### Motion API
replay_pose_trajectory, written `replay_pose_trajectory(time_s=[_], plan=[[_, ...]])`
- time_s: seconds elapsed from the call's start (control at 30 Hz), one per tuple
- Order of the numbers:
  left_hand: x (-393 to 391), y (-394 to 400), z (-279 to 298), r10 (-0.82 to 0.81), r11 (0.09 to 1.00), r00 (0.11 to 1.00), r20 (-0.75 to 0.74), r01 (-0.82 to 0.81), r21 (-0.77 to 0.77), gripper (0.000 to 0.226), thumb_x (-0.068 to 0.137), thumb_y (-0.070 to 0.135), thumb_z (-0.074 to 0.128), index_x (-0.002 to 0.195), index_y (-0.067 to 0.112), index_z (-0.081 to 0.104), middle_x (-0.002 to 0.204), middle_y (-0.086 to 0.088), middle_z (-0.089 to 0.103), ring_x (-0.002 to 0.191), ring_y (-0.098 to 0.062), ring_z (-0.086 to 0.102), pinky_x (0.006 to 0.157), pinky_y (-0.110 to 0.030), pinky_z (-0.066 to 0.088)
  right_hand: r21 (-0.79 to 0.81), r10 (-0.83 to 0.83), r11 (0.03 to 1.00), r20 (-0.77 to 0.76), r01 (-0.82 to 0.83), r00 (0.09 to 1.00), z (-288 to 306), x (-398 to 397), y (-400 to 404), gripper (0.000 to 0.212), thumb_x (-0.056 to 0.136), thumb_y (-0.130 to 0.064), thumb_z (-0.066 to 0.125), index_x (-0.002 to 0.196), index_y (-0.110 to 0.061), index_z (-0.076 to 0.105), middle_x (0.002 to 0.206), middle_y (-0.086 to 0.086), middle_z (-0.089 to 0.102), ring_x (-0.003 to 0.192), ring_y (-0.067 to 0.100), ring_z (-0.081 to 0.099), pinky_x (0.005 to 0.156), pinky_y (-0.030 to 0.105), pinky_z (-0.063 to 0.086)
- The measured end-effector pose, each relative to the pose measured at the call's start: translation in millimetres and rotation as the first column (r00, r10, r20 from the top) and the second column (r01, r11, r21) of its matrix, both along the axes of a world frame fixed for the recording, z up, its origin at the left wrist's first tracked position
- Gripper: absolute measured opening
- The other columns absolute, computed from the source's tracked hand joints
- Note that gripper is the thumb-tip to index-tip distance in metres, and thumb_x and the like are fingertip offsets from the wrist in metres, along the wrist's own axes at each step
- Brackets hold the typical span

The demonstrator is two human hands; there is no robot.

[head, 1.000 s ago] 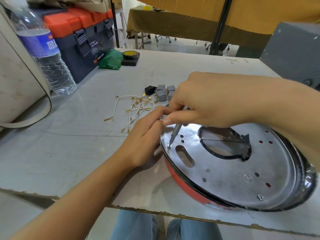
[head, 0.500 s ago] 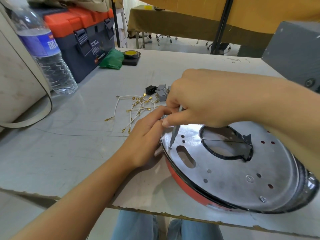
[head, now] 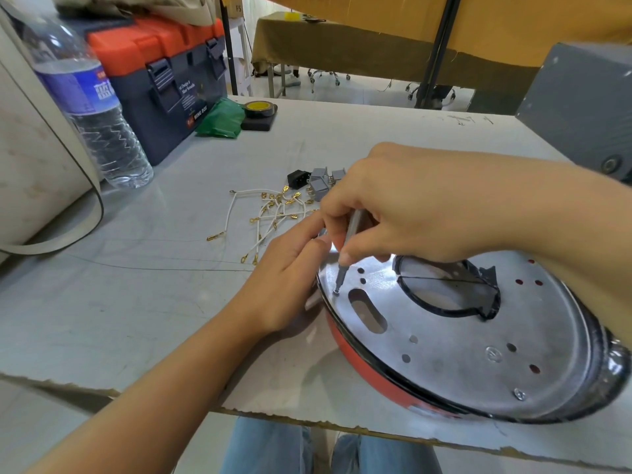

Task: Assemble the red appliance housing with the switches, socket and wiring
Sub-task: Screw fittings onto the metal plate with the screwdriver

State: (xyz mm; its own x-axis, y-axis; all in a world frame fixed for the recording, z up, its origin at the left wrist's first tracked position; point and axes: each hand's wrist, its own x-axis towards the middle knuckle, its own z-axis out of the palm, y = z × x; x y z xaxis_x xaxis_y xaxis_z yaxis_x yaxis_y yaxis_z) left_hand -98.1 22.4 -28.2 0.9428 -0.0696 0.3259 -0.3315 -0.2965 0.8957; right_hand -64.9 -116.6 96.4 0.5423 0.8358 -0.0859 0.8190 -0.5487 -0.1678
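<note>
Red appliance housing (head: pixel 362 367) sits upside down at the bench (head: pixel 136 302) near edge. Right hand (head: pixel 403 206) pinches a screwdriver (head: pixel 345 254), tip on a screw by the plate's rim; left hand (head: pixel 287 278) rests fingers against that rim. Wires (head: pixel 270 217) and switches (head: pixel 319 183) lie just behind. Toolbox (head: pixel 171 80) reads "WING BOX".

I see single view only: head-worn camera, wide-angle, looking forward and down over near edge of table (head: pixel 143 302). Sits close above table; both forearms enter from bottom, knees show below table edge. Red housing (head: pixel 369 371) fills lower right, very near lens. Toolbox (head: pixel 164 83) at table's far left. Beyond table's far edge, floor and draped tables recede. No second view to overlap.
</note>
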Motion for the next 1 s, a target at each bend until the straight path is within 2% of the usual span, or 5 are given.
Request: replay_pose_trajectory(time_s=[0.3,0.6,0.8,0.9,1.0], plan=[[-2.5,-0.2,2.3,0.017,1.0,1.0,0.008,-0.017,0.019,0.028,0.089,0.035,0.032,0.092,0.039,0.059,0.094,0.007,0.065,0.09,-0.011,0.059,0.079,-0.03,0.045,-0.015,-0.044,0.999,0.154,0.047,0.987,-0.8,-5.2,7.8,0.036,0.086,-0.046,0.061,0.064,-0.017,0.059,0.054,-0.004,0.039,0.053,0.013,0.043,0.048,0.031,0.034],[0.0,-0.4,1.6,0.004,1.0,0.999,0.032,-0.004,0.015,0.036,0.088,0.018,0.034,0.079,0.044,0.057,0.081,0.016,0.06,0.078,-0.005,0.053,0.069,-0.025,0.042,-0.034,0.059,0.998,-0.021,-0.06,0.998,0.8,-0.3,-8.5,0.015,0.082,-0.029,0.068,0.074,-0.028,0.056,0.061,-0.015,0.049,0.067,-0.013,0.046,0.063,0.012,0.036],[-0.4,-0.6,1.9,-0.009,1.0,0.999,0.034,0.008,0.026,0.038,0.087,0.017,0.034,0.076,0.046,0.056,0.08,0.02,0.059,0.075,0.001,0.051,0.065,-0.016,0.039,0.017,0.084,0.996,0.039,-0.085,0.996,-0.1,2.7,-4.6,0.019,0.077,-0.031,0.074,0.066,-0.028,0.058,0.051,-0.015,0.053,0.063,-0.015,0.048,0.058,0.008,0.037],[-0.2,-0.8,2.6,-0.004,0.999,0.999,0.036,0.002,0.038,0.033,0.086,0.026,0.034,0.074,0.048,0.056,0.076,0.022,0.058,0.071,0.004,0.049,0.063,-0.011,0.038,-0.005,0.071,0.997,0.113,-0.071,0.991,-4.5,5.8,1.5,0.024,0.073,-0.038,0.073,0.063,-0.027,0.055,0.063,-0.04,0.05,0.064,-0.02,0.045,0.049,0.016,0.036],[-0.8,0.0,1.9,-0.005,1.0,0.999,0.033,0.004,0.019,0.028,0.081,0.037,0.032,0.073,0.049,0.056,0.073,0.021,0.058,0.066,0.005,0.048,0.06,-0.012,0.038,-0.032,0.072,0.997,0.254,-0.066,0.965,-14.2,10.8,6.6,0.026,0.069,-0.045,0.071,0.059,-0.032,0.051,0.056,-0.031,0.05,0.063,-0.028,0.039,0.046,0.016,0.025]])
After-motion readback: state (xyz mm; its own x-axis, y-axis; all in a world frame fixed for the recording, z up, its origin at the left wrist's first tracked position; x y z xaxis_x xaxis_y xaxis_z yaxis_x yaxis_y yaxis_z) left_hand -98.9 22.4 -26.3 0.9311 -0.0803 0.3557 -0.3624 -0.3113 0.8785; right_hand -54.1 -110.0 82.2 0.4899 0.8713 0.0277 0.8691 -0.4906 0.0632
